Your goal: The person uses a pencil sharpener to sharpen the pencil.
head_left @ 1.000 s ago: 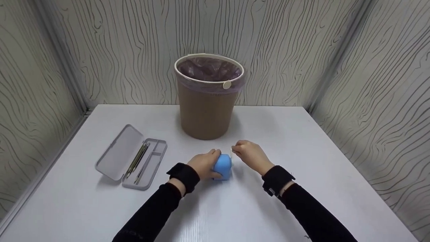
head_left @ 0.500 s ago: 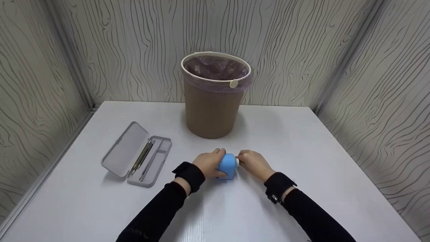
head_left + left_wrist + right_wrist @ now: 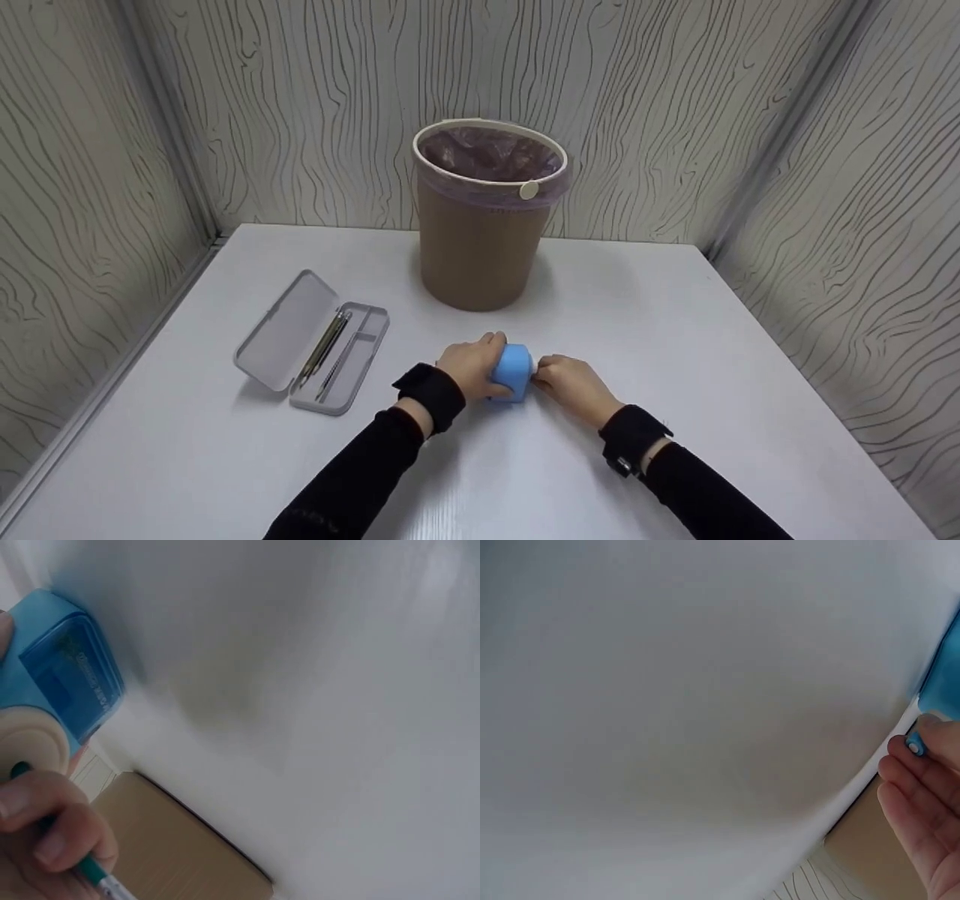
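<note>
Blue sharpener (image 3: 515,370), brown bin (image 3: 480,251) beyond

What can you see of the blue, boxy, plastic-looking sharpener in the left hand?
The blue, boxy, plastic-looking sharpener has rounded edges, a dark-blue translucent panel with lettering, and a round cream disc facing the right hand. The left hand grips it on or just above the smooth white table. A green, metal-collared pencil, pinched in the right hand, meets the disc; how deep its tip goes is hidden.

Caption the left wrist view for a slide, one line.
The right hand pinches a green pencil at the round cream front of a blue sharpener.
</note>
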Available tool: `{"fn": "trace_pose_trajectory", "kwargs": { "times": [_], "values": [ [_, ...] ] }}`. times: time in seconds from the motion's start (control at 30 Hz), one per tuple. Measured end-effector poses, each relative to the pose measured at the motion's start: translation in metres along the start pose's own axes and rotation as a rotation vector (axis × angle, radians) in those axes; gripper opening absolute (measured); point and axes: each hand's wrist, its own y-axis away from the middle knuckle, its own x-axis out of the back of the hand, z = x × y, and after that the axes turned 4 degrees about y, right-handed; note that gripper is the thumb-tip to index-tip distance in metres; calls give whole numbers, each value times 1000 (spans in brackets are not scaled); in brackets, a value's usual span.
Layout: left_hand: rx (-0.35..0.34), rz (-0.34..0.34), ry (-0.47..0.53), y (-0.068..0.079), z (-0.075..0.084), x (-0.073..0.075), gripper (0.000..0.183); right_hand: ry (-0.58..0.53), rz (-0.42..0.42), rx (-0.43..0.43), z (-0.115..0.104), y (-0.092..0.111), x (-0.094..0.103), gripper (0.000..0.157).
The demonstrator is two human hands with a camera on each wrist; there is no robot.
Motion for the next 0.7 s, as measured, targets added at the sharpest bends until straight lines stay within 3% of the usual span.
{"fn": "trace_pose_trajectory", "kwargs": {
  "times": [0.4, 0.7],
  "values": [
    [-2, 27, -46, 1, 1, 0, 70, -31, -55, 66, -9, 17, 19, 11],
    [8, 6, -59, 1, 3, 1, 78, -68, -57, 82, -12, 26, 35, 11]
  ]
}}
